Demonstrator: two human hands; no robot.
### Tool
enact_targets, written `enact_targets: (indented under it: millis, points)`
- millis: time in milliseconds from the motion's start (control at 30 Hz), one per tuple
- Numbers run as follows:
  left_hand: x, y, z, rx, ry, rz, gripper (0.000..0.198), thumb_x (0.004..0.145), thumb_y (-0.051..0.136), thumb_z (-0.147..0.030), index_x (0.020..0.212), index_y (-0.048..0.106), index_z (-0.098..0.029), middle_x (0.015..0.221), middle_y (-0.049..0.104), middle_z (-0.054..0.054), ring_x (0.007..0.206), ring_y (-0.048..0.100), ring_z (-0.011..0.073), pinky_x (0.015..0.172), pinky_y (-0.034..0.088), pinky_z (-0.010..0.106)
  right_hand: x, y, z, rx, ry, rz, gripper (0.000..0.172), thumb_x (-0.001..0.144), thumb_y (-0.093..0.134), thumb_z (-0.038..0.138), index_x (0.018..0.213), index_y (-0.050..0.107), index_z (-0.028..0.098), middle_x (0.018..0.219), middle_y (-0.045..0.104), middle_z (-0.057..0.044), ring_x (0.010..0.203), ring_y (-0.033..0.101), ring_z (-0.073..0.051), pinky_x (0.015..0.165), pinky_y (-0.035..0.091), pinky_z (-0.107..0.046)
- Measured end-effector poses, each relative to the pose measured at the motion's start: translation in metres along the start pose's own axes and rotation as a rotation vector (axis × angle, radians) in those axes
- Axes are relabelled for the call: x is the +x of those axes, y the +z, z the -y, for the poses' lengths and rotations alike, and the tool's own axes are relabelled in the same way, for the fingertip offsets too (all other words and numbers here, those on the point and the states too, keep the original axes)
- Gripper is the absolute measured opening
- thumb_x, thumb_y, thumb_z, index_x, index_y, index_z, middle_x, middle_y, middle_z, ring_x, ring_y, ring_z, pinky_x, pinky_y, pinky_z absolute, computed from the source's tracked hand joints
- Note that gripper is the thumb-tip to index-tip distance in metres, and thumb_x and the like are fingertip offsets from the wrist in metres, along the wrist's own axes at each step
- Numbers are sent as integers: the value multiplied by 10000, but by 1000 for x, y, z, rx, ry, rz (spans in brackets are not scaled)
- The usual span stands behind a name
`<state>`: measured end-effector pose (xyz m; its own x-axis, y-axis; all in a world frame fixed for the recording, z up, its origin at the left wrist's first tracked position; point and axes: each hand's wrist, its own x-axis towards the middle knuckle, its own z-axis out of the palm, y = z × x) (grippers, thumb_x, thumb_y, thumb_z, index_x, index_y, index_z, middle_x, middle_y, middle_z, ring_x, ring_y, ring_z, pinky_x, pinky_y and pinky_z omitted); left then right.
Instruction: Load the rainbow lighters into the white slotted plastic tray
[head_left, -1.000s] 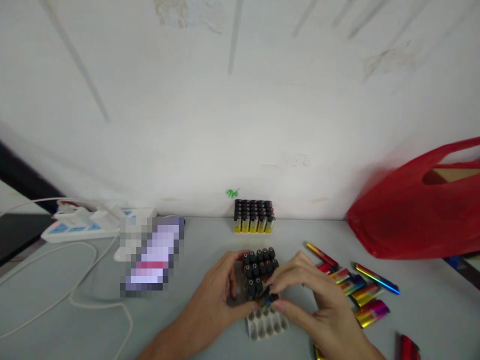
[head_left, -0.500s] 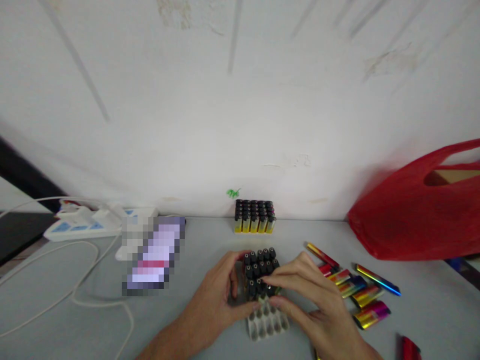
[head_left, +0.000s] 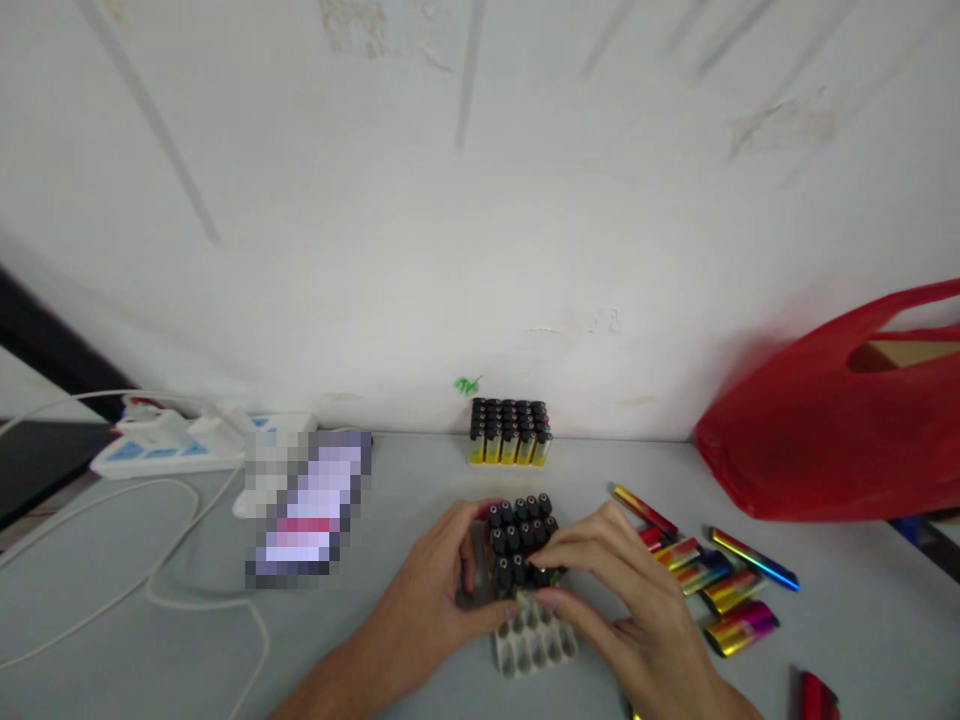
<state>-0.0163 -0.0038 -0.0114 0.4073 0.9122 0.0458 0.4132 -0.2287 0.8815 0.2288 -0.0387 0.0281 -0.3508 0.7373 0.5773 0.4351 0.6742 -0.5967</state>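
Observation:
A white plastic tray [head_left: 531, 648] stands on the grey table, its far rows filled with black-topped lighters [head_left: 519, 530] and its near slots bare. My left hand [head_left: 442, 590] curls round the tray's left side, fingers against the lighters. My right hand [head_left: 607, 590] is closed in a pinch on a lighter [head_left: 546, 574] at the front right of the filled rows, its body hidden by my fingers. Several loose shiny multicoloured lighters [head_left: 712, 585] lie just right of my right hand.
A full tray of yellow-bodied lighters [head_left: 508, 432] stands against the wall. A red plastic bag [head_left: 832, 420] fills the right side. A blurred phone [head_left: 307, 510], a white power strip [head_left: 180, 448] and white cables [head_left: 150, 590] lie at the left. A red lighter [head_left: 817, 695] lies at the bottom right.
My right hand's fingertips have shifted slightly up and right along the front of the filled rows. The left hand and the tray have stayed put.

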Motion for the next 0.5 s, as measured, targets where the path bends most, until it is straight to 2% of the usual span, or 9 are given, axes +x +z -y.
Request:
enact_targets:
  millis: [167, 300, 400, 500]
  points:
    - [0, -1, -4, -1, -15, 10, 710, 833, 914, -308, 1450, 566, -255, 957, 664, -13, 804, 626, 213, 715, 479, 304, -1, 1, -1, -11, 10, 42, 243, 1077, 717, 197, 1300, 690, 289, 1164, 772, -42, 1033, 700, -241, 951, 524, -421]
    - [1, -1, -5, -11, -16, 9, 715, 823, 910, -277, 1453, 570, -265, 962, 662, -14, 806, 626, 216, 724, 482, 307, -3, 4, 1, -88, 0, -6, 254, 1069, 719, 191, 1293, 683, 303, 1214, 745, -51, 1092, 688, -259, 1039, 469, -451]
    - [1, -2, -7, 11, -44, 5, 755, 791, 920, -238, 1463, 577, -265, 929, 648, -25, 790, 614, 216, 704, 465, 301, -4, 4, 0, -183, 77, -123, 180, 1103, 616, 192, 1237, 678, 295, 1160, 711, -60, 1108, 652, -281, 1097, 407, -494]
    - [1, -2, -7, 29, -61, 6, 790, 785, 934, -246, 1486, 571, -269, 888, 630, -38, 779, 605, 217, 703, 456, 301, -4, -2, -12, -411, 234, -292, 118, 1111, 547, 242, 1152, 656, 262, 1110, 700, -97, 1085, 613, -329, 1004, 434, -504]
